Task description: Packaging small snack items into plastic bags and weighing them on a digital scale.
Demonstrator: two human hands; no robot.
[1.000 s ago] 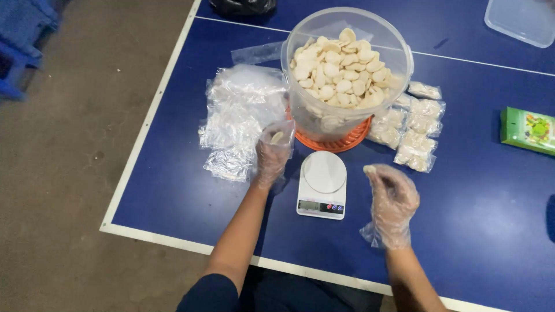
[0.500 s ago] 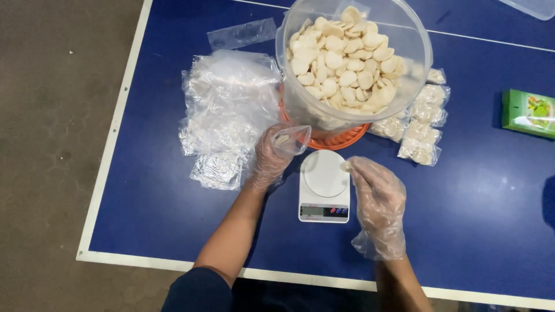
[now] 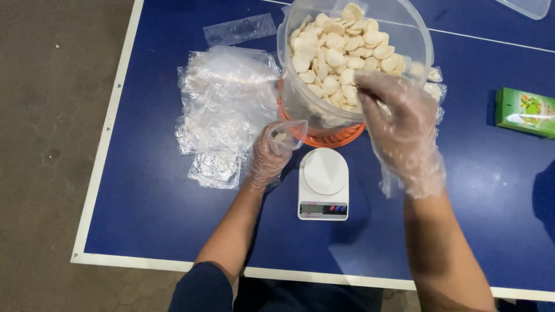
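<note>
Hands in thin clear gloves over a blue table [image 3: 144, 219] with white edge lines, seen from above. Left hand [image 3: 267, 159] closed around a small clear bag [image 3: 287, 134], mouth held open and tilted toward the tub; one or two pale crackers visible inside the bag. Right hand [image 3: 399, 124] raised at the near rim of a big clear tub [image 3: 300, 98], fingers [image 3: 370, 86] curled down against the heap of pale round crackers [image 3: 338, 49]; impossible to tell whether any cracker is pinched between them. Tub heaped almost full, standing on an orange lid [image 3: 335, 138] at the far middle of the table. Small white scale [image 3: 324, 184] just in front of the tub, between the two hands, round plate bare, little display on its near side. Bag held just left of and above the scale, near the tub's lower wall. Pile of empty clear bags [image 3: 222, 104] to the left of the tub, one flat bag [image 3: 240, 29] farther back. Filled packets [image 3: 435, 86] partly hidden behind the right side of the tub. Green box [image 3: 525, 111] well apart at the right edge. Grey floor [image 3: 52, 115] to the left of the table.
</note>
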